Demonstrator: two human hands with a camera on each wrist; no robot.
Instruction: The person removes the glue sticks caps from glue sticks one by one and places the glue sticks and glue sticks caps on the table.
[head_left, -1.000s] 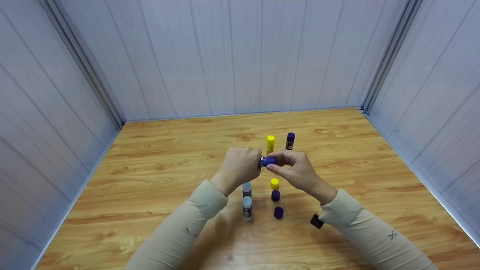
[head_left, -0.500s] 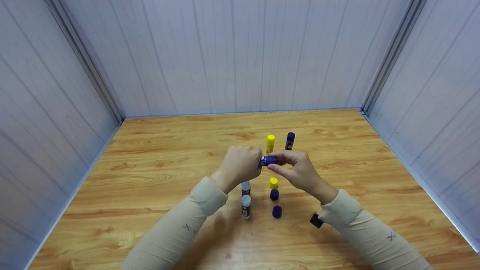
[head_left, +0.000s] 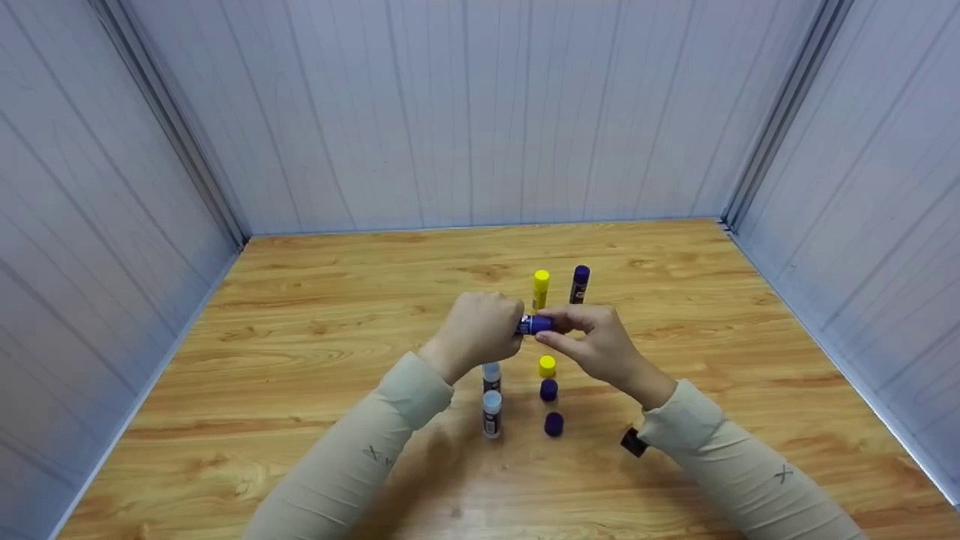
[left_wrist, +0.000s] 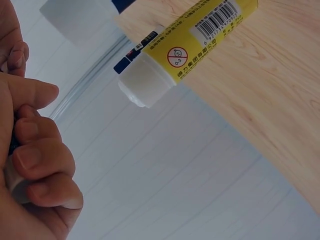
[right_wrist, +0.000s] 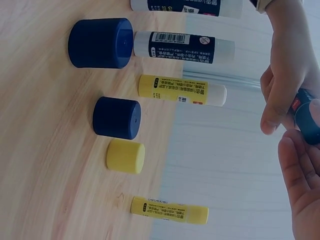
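Between my two hands lies a blue-capped glue stick point(head_left: 534, 325), held sideways above the table. My left hand point(head_left: 480, 334) grips its body with curled fingers, which hide most of it. My right hand point(head_left: 596, 345) pinches the blue cap end between thumb and fingers; in the right wrist view part of the dark cap point(right_wrist: 306, 117) shows there. Near my left wrist stand two uncapped dark-labelled glue sticks point(head_left: 492, 415) with white tops. An uncapped yellow glue stick point(right_wrist: 175, 90) stands beside them, hidden behind my left hand in the head view.
Below my right hand a yellow cap point(head_left: 547, 366) and two dark blue caps point(head_left: 553, 424) stand in a row. Farther back are a capped yellow glue stick point(head_left: 541, 289) and a capped dark blue one point(head_left: 580, 283). Pale panel walls point(head_left: 480, 112) enclose the wooden table point(head_left: 315, 322).
The head view has tilted slightly. Both hands keep their hold on the glue stick, with hardly any visible movement.
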